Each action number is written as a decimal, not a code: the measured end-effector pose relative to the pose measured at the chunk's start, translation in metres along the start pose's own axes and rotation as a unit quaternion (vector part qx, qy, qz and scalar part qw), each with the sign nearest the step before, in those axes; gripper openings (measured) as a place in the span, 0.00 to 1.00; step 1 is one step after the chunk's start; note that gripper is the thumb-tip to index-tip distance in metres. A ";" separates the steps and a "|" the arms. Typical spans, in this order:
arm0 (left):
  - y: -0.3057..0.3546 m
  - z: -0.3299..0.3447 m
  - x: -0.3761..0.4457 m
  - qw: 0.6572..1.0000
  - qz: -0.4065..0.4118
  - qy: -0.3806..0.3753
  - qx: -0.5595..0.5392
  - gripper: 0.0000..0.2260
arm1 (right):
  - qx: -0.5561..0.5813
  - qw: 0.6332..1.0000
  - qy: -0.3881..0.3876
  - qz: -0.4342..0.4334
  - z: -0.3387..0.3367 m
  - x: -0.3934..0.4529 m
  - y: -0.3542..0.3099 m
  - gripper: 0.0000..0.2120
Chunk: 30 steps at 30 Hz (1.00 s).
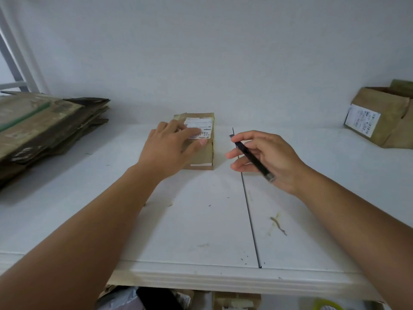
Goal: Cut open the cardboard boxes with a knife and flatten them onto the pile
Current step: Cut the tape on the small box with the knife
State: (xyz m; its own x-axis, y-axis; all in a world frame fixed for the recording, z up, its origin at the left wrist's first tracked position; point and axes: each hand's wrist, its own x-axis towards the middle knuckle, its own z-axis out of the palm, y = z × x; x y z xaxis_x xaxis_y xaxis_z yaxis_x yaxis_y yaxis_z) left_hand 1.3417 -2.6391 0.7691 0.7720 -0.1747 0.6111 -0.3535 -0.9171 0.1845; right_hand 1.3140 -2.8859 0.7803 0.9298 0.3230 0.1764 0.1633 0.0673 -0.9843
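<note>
Against a plain pale wall, a white table is seen, split by a dark seam running from near to far and marked with a few small stains and scraps. At its far left a pile of flattened cardboard is stacked; at the far right an opened box with a white label is set by the wall. Below the near edge, more cardboard and wrapping are partly visible.

A small closed cardboard box with a shipping label is placed at the far middle of the table. The left hand is laid on its top, fingers fairly straight across the label. Just right of the box, apart from it, the right hand is held above the table, a dark slim knife pinched in its fingers, blade pointing to the far side.
</note>
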 end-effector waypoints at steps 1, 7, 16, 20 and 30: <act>0.001 0.001 0.001 1.000 0.001 0.003 0.007 0.23 | 0.029 0.999 -0.016 0.013 0.000 0.000 0.000 0.14; 0.002 0.001 0.000 1.000 0.013 0.002 -0.001 0.27 | 0.069 0.997 -0.034 0.007 0.000 0.002 0.002 0.08; 0.008 -0.001 -0.003 1.000 0.007 -0.005 -0.024 0.30 | -0.124 0.990 0.050 -0.039 0.007 0.004 0.010 0.08; 0.009 -0.001 -0.003 1.000 -0.001 -0.011 -0.011 0.25 | -0.199 0.977 0.058 -0.057 0.009 0.004 0.011 0.07; 0.015 0.001 -0.002 0.999 -0.026 -0.025 -0.004 0.23 | -0.500 0.855 0.098 -0.100 0.010 0.006 0.017 0.13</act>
State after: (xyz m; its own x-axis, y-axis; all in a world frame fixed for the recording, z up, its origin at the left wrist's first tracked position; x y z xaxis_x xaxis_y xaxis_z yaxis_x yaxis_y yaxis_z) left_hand 1.3354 -2.6533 0.7699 0.8148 -0.1436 0.5616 -0.3151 -0.9229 0.2212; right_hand 1.3187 -2.8732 0.7642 0.8720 0.2276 0.4335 0.4338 -0.7695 -0.4686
